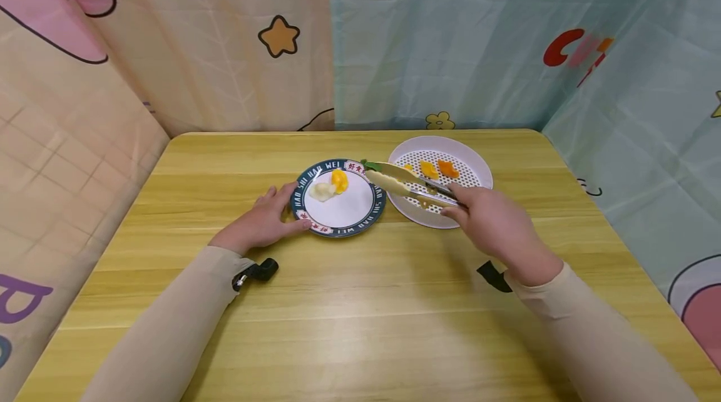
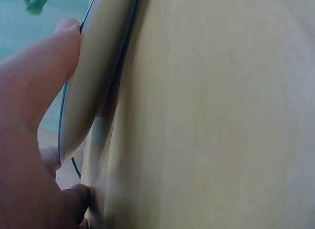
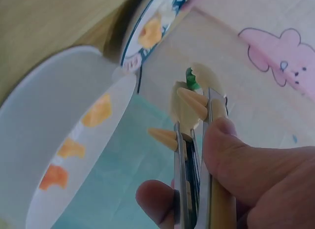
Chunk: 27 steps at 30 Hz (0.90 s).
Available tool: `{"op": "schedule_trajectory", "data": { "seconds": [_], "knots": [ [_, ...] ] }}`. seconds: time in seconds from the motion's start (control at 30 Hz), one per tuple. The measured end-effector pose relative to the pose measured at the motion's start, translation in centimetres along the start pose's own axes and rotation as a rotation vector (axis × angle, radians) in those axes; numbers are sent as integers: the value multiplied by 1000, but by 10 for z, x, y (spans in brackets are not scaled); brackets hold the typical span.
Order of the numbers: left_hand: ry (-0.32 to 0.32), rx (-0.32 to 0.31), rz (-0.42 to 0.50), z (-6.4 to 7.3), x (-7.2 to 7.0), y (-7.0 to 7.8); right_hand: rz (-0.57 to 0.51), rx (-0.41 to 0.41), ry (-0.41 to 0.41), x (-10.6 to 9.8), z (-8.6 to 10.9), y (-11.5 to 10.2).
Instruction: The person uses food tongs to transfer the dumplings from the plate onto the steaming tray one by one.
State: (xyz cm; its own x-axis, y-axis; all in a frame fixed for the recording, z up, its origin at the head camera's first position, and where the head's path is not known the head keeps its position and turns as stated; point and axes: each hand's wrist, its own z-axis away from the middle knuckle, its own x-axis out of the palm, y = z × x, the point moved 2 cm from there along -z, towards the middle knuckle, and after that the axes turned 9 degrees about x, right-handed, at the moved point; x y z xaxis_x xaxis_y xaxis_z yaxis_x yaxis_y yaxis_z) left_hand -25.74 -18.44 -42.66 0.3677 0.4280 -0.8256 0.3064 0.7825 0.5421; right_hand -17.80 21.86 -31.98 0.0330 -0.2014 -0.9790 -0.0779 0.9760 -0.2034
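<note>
My left hand (image 1: 265,219) holds the left rim of a round plate (image 1: 338,231), its thumb and fingers spread along the edge. The plate has a white middle and a dark blue lettered border. A yellow piece (image 1: 339,181) and a whitish piece (image 1: 322,191) lie on it. My right hand (image 1: 498,225) grips a pair of tongs (image 1: 414,192) with metal arms and cream tips. Between those tips is a green leafy piece (image 1: 372,166), over the plate's upper right rim. In the right wrist view, the green piece (image 3: 192,79) shows between the tips.
A pale perforated basket (image 1: 479,167) stands right of the plate, partly under the tongs. It holds a yellow piece (image 1: 429,169), an orange piece (image 1: 448,169) and small brownish bits. The wooden table (image 1: 360,327) ends at printed curtains (image 1: 428,32) behind and at both sides.
</note>
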Motion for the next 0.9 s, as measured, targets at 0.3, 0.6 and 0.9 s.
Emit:
{"op": "schedule_trajectory", "data": {
  "seconds": [0.3, 0.6, 0.9],
  "knots": [
    [-10, -1, -5, 0, 0, 0, 52, 20, -71, -16, -9, 57],
    [-12, -6, -1, 0, 0, -1, 115, 34, -142, -17, -15, 69],
    [-10, -2, -4, -1, 0, -2, 172, 37, -194, -21, -23, 68]
  ]
}}
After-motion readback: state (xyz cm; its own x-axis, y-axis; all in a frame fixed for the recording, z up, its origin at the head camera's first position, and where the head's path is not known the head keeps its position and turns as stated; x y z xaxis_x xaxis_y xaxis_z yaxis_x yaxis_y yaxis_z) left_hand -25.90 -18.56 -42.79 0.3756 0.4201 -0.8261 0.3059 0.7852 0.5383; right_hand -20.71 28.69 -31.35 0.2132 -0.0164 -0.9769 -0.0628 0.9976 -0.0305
